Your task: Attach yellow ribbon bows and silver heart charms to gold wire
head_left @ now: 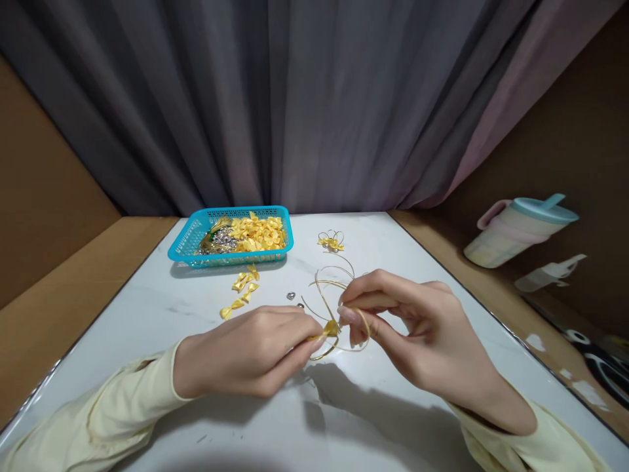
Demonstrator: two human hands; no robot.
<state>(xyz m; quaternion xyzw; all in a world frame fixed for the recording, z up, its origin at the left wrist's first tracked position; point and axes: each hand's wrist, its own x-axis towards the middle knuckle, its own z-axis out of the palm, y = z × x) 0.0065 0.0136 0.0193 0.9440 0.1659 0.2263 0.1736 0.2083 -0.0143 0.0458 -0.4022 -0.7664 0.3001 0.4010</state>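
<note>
Crosswise between the hands (255,351) (420,331), a yellow bow (331,328) points rightward.

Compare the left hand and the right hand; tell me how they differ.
The left hand pinches a yellow bow, while the right hand pinches gold cord. The left hand shows mostly its back, fingers folded close; the right hand is turned to show its thumb side, fingers arched. Both come out of pale sleeves.
</note>
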